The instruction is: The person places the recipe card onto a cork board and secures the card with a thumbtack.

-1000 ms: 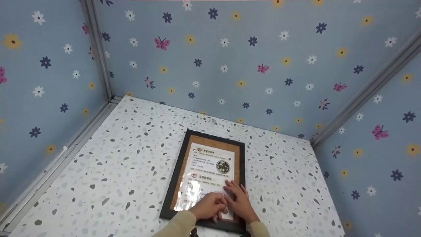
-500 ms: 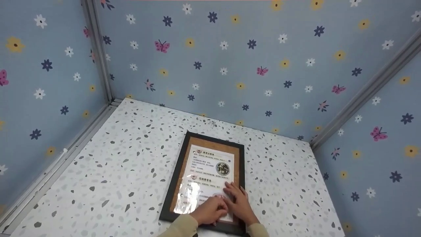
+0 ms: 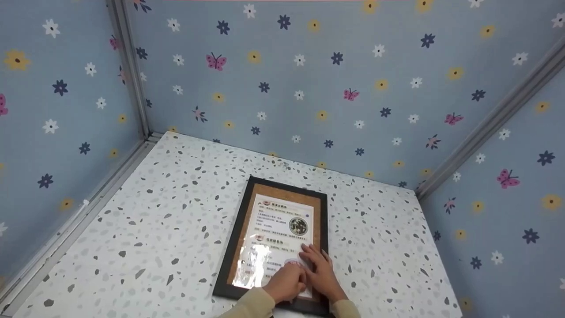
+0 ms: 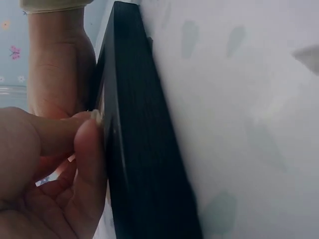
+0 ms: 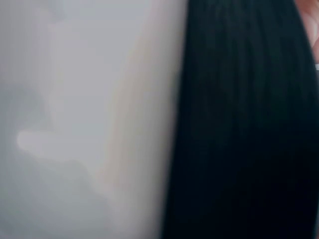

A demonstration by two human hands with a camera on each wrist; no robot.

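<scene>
A black-framed cork board (image 3: 287, 189) lies flat on the speckled tabletop, bearing a glossy printed sheet (image 3: 273, 221). My left hand (image 3: 287, 282) is over the sheet's lower right part, its fingers curled. In the left wrist view, thumb and forefinger pinch a small pale pushpin (image 4: 96, 116) close against the board; its tip is hidden. My right hand (image 3: 324, 276) rests on the sheet's lower right edge with fingers extended, beside the left. The right wrist view holds mainly the dark frame edge, blurred. A small blue dot, seemingly a pin (image 3: 307, 215), marks the sheet's upper right.
The white speckled tabletop (image 3: 176, 212) spreads around the board. Blue flowered panels (image 3: 309, 79) enclose it at the back and both sides, joined by grey metal posts (image 3: 128, 66). A metal rail (image 3: 79, 216) runs along the left edge.
The left hand has shifted slightly right and turned over, knuckles now more uppermost, staying over the same lower part of the sheet. The right hand has stayed in place.
</scene>
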